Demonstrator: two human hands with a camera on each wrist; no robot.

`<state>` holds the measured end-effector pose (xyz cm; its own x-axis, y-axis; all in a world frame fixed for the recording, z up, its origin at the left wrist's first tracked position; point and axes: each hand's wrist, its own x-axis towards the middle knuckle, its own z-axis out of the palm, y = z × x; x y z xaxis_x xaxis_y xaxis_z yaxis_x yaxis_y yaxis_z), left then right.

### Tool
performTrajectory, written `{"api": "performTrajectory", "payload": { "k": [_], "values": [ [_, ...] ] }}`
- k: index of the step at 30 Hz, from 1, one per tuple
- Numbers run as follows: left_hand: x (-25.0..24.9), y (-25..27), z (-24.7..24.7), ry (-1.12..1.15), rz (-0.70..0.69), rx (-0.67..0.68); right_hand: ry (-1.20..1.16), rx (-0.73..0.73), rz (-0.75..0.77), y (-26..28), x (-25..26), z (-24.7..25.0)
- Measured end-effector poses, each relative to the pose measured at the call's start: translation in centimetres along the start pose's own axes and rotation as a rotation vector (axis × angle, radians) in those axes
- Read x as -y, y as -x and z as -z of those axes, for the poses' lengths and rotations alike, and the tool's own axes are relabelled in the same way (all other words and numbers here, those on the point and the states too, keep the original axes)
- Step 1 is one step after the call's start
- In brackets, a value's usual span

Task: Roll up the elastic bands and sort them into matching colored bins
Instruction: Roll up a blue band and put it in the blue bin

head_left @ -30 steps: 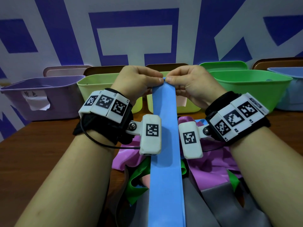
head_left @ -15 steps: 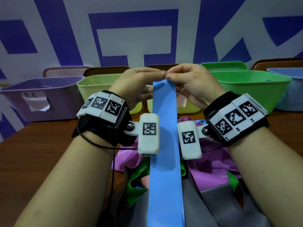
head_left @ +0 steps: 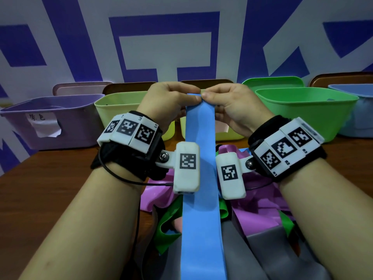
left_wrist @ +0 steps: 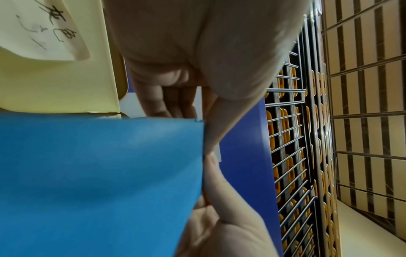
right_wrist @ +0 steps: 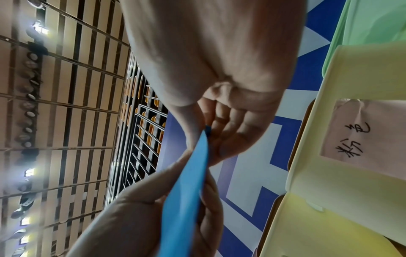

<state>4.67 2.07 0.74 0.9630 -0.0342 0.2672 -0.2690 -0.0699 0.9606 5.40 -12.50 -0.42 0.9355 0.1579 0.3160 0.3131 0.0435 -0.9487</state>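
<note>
A long blue elastic band (head_left: 200, 199) runs from the bottom of the head view up between my wrists. My left hand (head_left: 191, 97) and right hand (head_left: 210, 97) both pinch its top end, thumbs and forefingers meeting at the edge, in front of the bins. In the left wrist view the blue band (left_wrist: 98, 173) fills the lower left, with my left hand (left_wrist: 206, 139) at its end edge. The right wrist view shows the blue band (right_wrist: 189, 182) edge-on, pinched by my right hand (right_wrist: 204, 137). A blue bin (head_left: 357, 116) stands at the far right.
Along the back of the wooden table (head_left: 50, 178) stand a purple bin (head_left: 66, 128), a light green bin (head_left: 121, 106), a yellow bin (head_left: 228, 136) and a green bin (head_left: 302, 110). Loose pink bands (head_left: 260, 201), green bands (head_left: 169, 225) and grey bands (head_left: 262, 249) lie piled under my forearms.
Both hands stay pinched on the band's top end. They rose slightly, then settled back, with the fingertips shifting along the edge.
</note>
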Motion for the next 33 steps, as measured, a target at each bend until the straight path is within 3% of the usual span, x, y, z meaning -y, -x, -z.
{"api": "performTrajectory", "payload": {
  "k": [5, 16, 27, 33],
  "values": [
    [-0.21, 0.17, 0.08, 0.004, 0.066, 0.012, -0.017, -0.006, 0.026, -0.15, 0.07, 0.36],
    [0.01, 0.08, 0.21, -0.018, 0.010, -0.038, 0.001, 0.015, -0.020, 0.00, -0.20, -0.09],
    [0.19, -0.05, 0.20, -0.034, 0.056, -0.023, 0.043, -0.024, 0.077, -0.09, -0.07, 0.04],
    [0.15, -0.11, 0.16, 0.008, 0.039, -0.071, -0.072, 0.000, 0.016, -0.03, 0.04, -0.10]
  ]
}}
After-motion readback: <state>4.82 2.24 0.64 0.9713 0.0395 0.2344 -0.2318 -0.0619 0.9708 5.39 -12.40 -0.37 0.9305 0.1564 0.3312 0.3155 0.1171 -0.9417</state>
